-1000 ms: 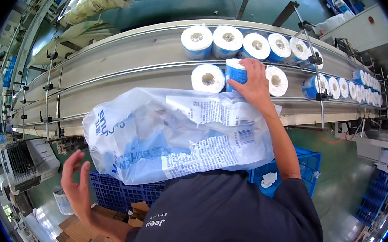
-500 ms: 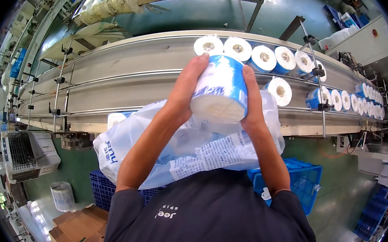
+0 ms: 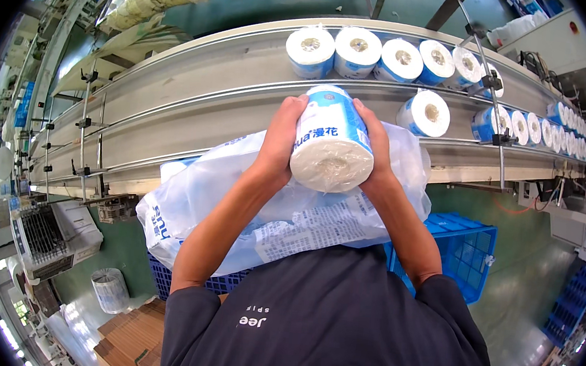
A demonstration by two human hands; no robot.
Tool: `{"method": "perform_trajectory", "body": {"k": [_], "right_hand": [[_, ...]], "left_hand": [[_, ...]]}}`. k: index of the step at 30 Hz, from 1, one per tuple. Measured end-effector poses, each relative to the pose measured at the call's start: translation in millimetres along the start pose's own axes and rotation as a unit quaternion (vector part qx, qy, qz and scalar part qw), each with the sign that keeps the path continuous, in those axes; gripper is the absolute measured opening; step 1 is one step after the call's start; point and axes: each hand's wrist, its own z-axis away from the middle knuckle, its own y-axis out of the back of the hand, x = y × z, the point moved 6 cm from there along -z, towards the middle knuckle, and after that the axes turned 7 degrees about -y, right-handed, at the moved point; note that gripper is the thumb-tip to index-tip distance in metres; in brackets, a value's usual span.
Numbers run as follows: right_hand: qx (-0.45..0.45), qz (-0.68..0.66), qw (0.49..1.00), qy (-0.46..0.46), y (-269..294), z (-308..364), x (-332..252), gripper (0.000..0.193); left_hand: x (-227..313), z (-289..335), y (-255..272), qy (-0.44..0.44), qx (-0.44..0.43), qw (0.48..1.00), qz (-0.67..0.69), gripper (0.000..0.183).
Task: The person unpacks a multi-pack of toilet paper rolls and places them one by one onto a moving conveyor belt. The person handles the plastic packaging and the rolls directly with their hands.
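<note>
A wrapped paper roll (image 3: pixel 335 127) in blue and white film is held up between my two hands, its pale end tilted toward me. My left hand (image 3: pixel 283 134) is wrapped round its left side, and my right hand (image 3: pixel 377 147) grips the right side. Below the roll a white printed plastic bag (image 3: pixel 195 205) spreads along the conveyor's near edge, bulging with contents that are hard to make out. A single wrapped roll (image 3: pixel 428 114) stands on the nearer lane, just beyond my right hand. On the far lane, several similar rolls, including an end one (image 3: pixel 310 50), stand in a row.
The conveyor (image 3: pixel 197 82) runs across in front of me, divided by metal guide rails. A clamped upright post (image 3: pixel 492 82) rises at the right. Beside my right arm sits a blue crate (image 3: pixel 466 252); a dark blue crate (image 3: pixel 160 276) and flattened cardboard (image 3: pixel 130 337) are at lower left.
The held roll has come back toward me, away from the far row, and its printed side shows more sharply. Both hands keep their hold. The whole view has shifted slightly.
</note>
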Motion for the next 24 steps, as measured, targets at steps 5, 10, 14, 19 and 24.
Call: {"method": "perform_trajectory", "body": {"k": [5, 10, 14, 19, 24], "right_hand": [[0.021, 0.045, 0.999, -0.009, 1.6, 1.1, -4.7, 0.051], [0.008, 0.06, 0.998, 0.019, -0.6, 0.6, 1.9, 0.05], [0.002, 0.096, 0.995, -0.012, -0.1, 10.0, 2.8, 0.047], [-0.036, 0.179, 0.975, 0.128, 16.1, 3.9, -2.8, 0.032], [-0.078, 0.312, 0.938, 0.129, 1.5, 14.0, -11.2, 0.028]], "left_hand": [[-7.7, -14.0, 15.9, -0.024, -0.021, 0.998, -0.062, 0.044], [-9.6, -13.9, 10.9, -0.088, -0.025, 0.994, -0.063, 0.051], [-3.8, -6.1, 4.1, -0.095, -0.042, 0.988, -0.113, 0.046], [-8.5, -8.3, 14.6, -0.108, -0.04, 0.973, -0.201, 0.054], [-21.8, -6.6, 29.6, -0.068, -0.027, 0.986, -0.148, 0.061]]}}
